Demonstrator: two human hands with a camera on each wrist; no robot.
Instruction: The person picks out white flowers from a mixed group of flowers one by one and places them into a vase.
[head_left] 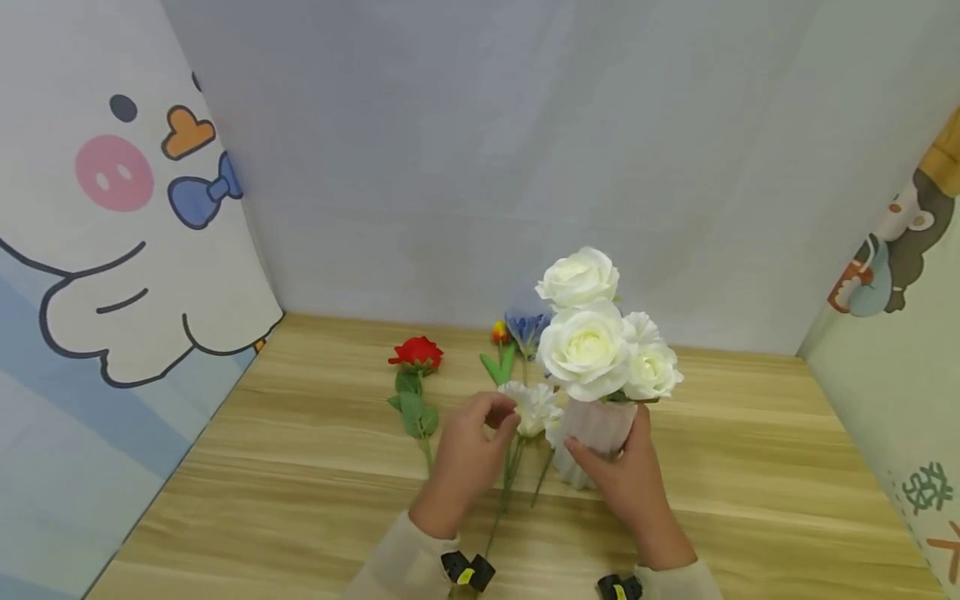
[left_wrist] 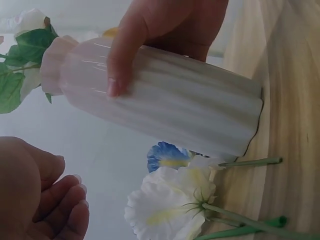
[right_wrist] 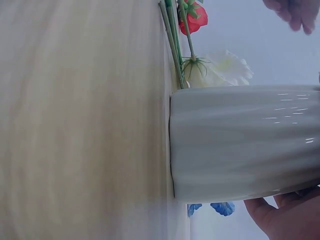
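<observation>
My right hand grips a pale ribbed vase on its right side, with the thumb across the front. White roses stand in the vase, and its base rests on the table in the right wrist view. My left hand hovers left of the vase, beside a white flower lying on the table. In the left wrist view its fingers are loosely curled and hold nothing. Green leaves stick out of the vase mouth.
A red rose with a leafy stem lies to the left on the wooden table. Behind the white flower lie a red-yellow tulip and a blue flower. A grey backdrop rises behind the table.
</observation>
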